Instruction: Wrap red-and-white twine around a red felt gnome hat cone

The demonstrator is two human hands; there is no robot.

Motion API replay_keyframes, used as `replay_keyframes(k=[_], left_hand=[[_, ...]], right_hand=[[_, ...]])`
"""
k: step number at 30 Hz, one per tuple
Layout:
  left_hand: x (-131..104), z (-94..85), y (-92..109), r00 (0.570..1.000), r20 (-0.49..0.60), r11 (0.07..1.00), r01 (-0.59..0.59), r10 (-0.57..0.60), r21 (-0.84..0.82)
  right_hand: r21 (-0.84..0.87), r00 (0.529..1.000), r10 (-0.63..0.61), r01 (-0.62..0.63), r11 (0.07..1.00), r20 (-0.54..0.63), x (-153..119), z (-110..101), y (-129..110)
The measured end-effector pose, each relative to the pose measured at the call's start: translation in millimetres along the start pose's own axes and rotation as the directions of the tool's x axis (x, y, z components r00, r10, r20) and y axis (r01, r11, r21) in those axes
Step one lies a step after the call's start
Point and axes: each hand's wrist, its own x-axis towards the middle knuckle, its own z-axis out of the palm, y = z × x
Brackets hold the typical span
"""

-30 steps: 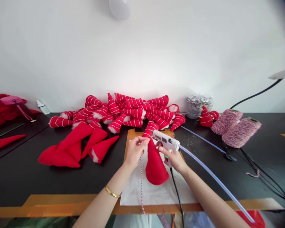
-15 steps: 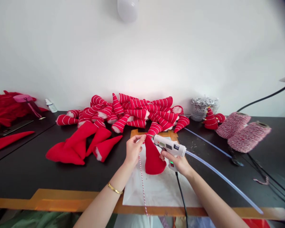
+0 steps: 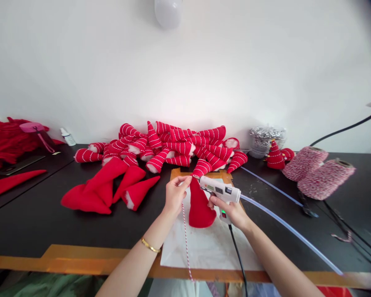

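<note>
A plain red felt cone (image 3: 200, 208) lies over a white sheet (image 3: 179, 251), its narrow tip pointing away from me. My left hand (image 3: 175, 192) pinches that tip, and a red-and-white twisted cord (image 3: 186, 235) hangs from the fingers down past the table edge. My right hand (image 3: 230, 210) is wrapped round the handle of a white hot glue gun (image 3: 218, 189). The gun's nozzle is at the cone's tip, close to my left fingertips; whether they touch, I cannot tell. A long clear glue stick (image 3: 293, 231) sticks out of the gun's back.
Striped red cones (image 3: 181, 147) are heaped along the wall. Plain red cones (image 3: 92, 194) lie to the left. Two cord spools (image 3: 326, 179), a decorated cone (image 3: 275, 156) and a tub of silver tinsel (image 3: 264, 142) stand at right. The gun's black cable (image 3: 238, 251) runs over the front edge.
The glue gun has shifted very slightly left at the cone's tip. Both hands keep their grips, and the whole view has moved a little.
</note>
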Motion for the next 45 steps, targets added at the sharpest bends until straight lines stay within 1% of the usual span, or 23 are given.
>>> replay_keyframes(k=[9, 24, 30, 34, 40, 43, 45], left_hand=[[0.8, 0.1, -1.0, 1.0, 0.002, 1.0, -0.013, 0.013, -0.027], [2.1, -0.4, -3.8, 1.0, 0.011, 0.999, -0.016, 0.017, -0.046], [2.4, -0.6, -4.3, 1.0, 0.011, 0.998, -0.011, 0.011, -0.056], [2.5, -0.3, -4.5, 1.0, 0.011, 0.999, -0.014, 0.014, -0.052], [3.2, -0.5, -5.6, 1.0, 0.008, 0.999, -0.01, 0.011, -0.043], [3.1, -1.3, -5.9, 1.0, 0.0, 0.999, -0.006, 0.006, -0.032], [2.6, -1.8, -5.9, 1.0, -0.001, 1.0, -0.006, 0.006, -0.024]], right_hand=[[0.017, 0.999, -0.014, 0.013, 1.0, 0.033, -0.6, -2.2, 3.4], [0.026, 1.0, -0.002, 0.001, 1.0, 0.017, 1.9, -2.3, 8.9], [0.054, 1.0, 0.001, -0.001, 0.999, -0.01, 1.5, -1.8, 9.1], [0.033, 1.0, -0.015, 0.015, 0.999, 0.006, 0.9, -2.2, 8.7], [0.019, 1.0, 0.008, -0.008, 1.0, 0.006, 0.7, -1.6, 9.5], [0.018, 1.0, 0.005, -0.005, 1.0, -0.007, 0.0, -1.5, 8.7], [-0.005, 1.0, 0.0, 0.0, 1.0, 0.006, -0.4, -1.8, 7.9]])
